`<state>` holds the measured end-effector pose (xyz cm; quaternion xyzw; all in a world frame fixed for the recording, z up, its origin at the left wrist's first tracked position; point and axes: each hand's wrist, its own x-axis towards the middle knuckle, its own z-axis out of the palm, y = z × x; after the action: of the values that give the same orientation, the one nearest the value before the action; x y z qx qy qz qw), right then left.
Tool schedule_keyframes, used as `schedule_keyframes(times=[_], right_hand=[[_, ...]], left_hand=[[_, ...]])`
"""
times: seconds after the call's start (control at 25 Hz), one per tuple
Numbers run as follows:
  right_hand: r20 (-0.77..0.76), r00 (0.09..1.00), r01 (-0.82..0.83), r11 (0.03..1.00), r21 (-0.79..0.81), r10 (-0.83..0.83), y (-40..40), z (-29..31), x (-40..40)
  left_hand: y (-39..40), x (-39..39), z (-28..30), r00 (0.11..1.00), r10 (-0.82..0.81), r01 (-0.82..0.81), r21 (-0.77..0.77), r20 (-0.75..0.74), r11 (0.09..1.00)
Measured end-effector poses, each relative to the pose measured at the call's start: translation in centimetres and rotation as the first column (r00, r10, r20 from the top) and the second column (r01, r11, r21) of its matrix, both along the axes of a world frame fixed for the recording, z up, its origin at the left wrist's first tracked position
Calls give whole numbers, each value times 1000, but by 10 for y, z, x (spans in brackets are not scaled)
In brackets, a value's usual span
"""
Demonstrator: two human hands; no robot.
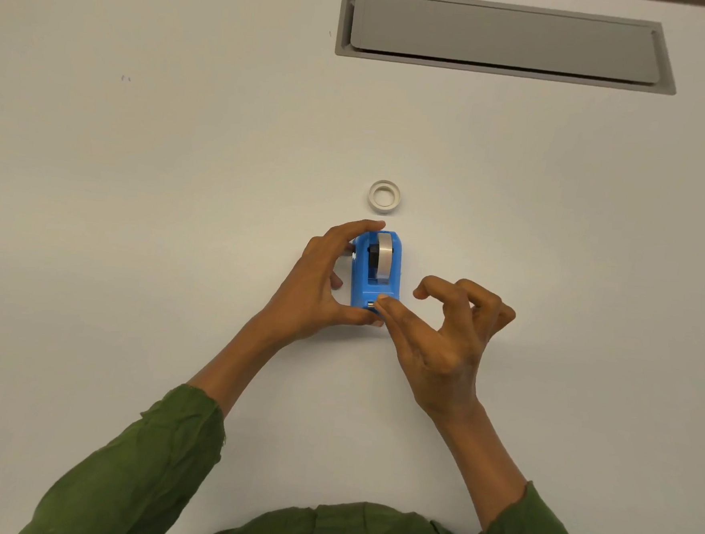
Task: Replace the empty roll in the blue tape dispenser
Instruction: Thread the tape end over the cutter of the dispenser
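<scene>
Head view:
Table: white top (138,210), holding everything in sight.
Dispenser: blue tape dispenser (377,270) standing upright near the middle of the table, cutter end toward the person.
Roll inside: tape roll (385,255) seated in the dispenser's cradle, greyish band facing up, black hub just visible on its left side.
Ring: small white ring (384,196) lying flat on the table just beyond the dispenser, apart from it, untouched by either hand; cannot tell whether any tape is left on it.
Left hand: left hand (320,283) cupped around the dispenser's left side, forefinger curled over the far top edge, thumb pressed at the near end by the cutter; grasping the dispenser.
Right hand: right hand (442,327) at the near right corner of the dispenser, thumb and forefinger tips pinched together at the cutter end; other fingers bent and lifted clear; cannot tell whether tape sits in the pinch.
Sleeves: green sleeves (141,460) on both forearms.
Hatch: grey rectangular cable hatch (504,37) set into the far side of the table, lid closed.
</scene>
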<state>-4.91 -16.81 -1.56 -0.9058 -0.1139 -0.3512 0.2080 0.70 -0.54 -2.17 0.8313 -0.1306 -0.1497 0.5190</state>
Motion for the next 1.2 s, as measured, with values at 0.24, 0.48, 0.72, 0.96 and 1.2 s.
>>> schedule_keyframes(times=[0.24,0.48,0.72,0.96,1.2], right_hand=[[17,1000,-7,1000,-27,8,-3,-3,-5],[48,999,-1,997,-79,4,-2,-7,-5],[58,998,-3,995,-102,9,-1,-9,-8],[65,998,14,995,-103,-7,2,-10,-7],[69,997,31,996,-81,-26,3,-14,-8]], left_hand=[[-1,-1,-3,999,13,-13,7,-29,1000],[0,-1,-4,999,10,-9,28,-36,1000],[-1,0,-4,999,13,-12,25,-42,1000],[0,0,-3,999,3,-3,21,-37,1000],[0,1,-2,999,7,-5,46,-33,999]])
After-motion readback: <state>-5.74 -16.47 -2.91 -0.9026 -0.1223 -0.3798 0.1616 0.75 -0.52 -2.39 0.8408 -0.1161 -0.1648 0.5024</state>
